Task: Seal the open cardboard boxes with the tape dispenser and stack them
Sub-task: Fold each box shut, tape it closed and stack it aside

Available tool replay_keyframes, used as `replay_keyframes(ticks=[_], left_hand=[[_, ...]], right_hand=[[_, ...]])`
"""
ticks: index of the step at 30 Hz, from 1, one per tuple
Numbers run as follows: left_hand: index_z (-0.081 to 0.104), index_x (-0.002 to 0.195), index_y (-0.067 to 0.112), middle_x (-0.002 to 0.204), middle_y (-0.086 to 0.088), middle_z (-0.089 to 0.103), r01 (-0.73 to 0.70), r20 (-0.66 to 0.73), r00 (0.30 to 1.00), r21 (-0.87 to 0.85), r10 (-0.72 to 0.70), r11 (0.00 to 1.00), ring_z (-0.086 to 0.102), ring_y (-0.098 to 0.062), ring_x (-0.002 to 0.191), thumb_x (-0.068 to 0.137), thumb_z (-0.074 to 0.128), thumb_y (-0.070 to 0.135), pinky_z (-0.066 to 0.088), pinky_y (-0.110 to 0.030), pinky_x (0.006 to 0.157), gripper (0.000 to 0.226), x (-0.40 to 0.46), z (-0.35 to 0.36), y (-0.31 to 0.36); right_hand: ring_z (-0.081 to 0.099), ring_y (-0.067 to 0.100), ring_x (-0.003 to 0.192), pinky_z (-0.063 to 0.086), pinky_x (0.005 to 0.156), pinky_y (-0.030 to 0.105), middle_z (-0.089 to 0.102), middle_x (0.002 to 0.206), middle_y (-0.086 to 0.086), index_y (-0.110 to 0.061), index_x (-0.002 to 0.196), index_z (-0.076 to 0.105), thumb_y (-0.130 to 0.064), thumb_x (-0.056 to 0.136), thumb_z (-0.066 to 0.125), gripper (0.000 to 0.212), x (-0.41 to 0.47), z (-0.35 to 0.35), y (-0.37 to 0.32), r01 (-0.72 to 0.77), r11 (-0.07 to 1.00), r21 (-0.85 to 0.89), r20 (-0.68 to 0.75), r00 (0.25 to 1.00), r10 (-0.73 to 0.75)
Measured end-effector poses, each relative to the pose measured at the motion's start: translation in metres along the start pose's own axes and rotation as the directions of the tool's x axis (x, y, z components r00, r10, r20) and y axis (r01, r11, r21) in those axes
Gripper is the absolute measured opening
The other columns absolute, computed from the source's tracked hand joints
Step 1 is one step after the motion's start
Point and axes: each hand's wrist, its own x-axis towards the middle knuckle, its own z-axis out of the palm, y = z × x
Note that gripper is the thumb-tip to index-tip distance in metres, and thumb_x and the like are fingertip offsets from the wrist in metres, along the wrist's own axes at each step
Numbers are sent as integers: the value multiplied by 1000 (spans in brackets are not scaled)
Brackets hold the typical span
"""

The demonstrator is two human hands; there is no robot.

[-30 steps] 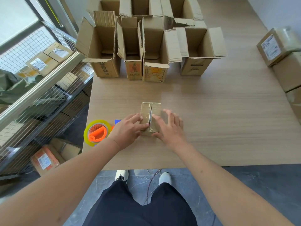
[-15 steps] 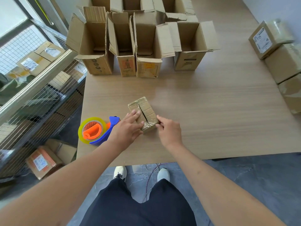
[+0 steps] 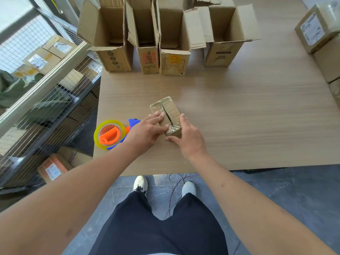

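Note:
A small cardboard box (image 3: 168,109) with its flaps closed and old tape on it lies on the wooden table (image 3: 239,116), turned slightly left. My left hand (image 3: 147,132) rests flat on its left flap with straight fingers. My right hand (image 3: 189,138) touches the box's right near corner, fingers extended. The tape dispenser (image 3: 112,134), blue with an orange handle and a yellow-edged roll, lies on the table's left edge beside my left wrist. Several open cardboard boxes (image 3: 165,35) stand in a row at the back.
Taped boxes (image 3: 320,26) are stacked at the table's right edge. A wire-mesh rack (image 3: 42,96) with more parcels stands to the left, below the table's edge. The table's near edge is just in front of my legs.
The small box has been turned and now lies angled to the left. My right hand has opened from a curled grip at its near corner. The view has moved closer.

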Motion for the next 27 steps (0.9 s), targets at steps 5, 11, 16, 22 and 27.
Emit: replay_keyframes(ticks=[5, 11, 16, 22, 27], left_hand=[[75, 124, 13, 152, -13, 52, 40, -16, 999, -23, -40, 999, 43, -33, 146, 99, 65, 8, 44, -48, 113, 27, -1, 5, 1], [71, 130, 14, 157, -10, 45, 87, 31, 996, -37, -86, 996, 36, -28, 150, 95, 56, -8, 37, -42, 118, 45, 2, 2, 6], [60, 143, 16, 166, -6, 29, 114, 130, 985, -27, -110, 993, 19, -22, 157, 88, 45, -16, 22, -35, 125, 66, 1, -5, 7], [56, 147, 13, 168, -6, 23, 149, 196, 972, -78, -131, 986, 14, -20, 158, 87, 43, -16, 14, -29, 126, 68, 3, -11, 7], [49, 152, 13, 165, -1, 33, 211, 205, 962, -136, -181, 968, 24, -15, 155, 88, 39, -14, 14, -21, 122, 70, 8, -24, 6]], right_hand=[[58, 32, 128, 52, 89, 43, 42, 158, 8, -9, 160, 24, -61, 79, 72, 107, 6, 5, -1, -8, 995, -100, -49, 999, 3], [52, 35, 128, 49, 90, 44, 36, 155, 16, -2, 160, 13, -56, 90, 65, 102, -2, 14, -7, 14, 984, -175, -60, 998, -25], [61, 37, 111, 48, 77, 40, 53, 128, 13, -7, 135, 35, -52, 74, 77, 87, 8, 16, -26, -129, 991, -22, -107, 986, 126], [64, 32, 104, 43, 72, 35, 59, 116, 7, -16, 114, 39, -60, 61, 80, 79, 16, 6, -28, -224, 975, 6, -90, 971, 223], [64, 33, 109, 48, 78, 39, 59, 119, 9, -14, 121, 41, -70, 66, 75, 86, 26, 10, -37, -259, 962, -84, -96, 963, 250]])
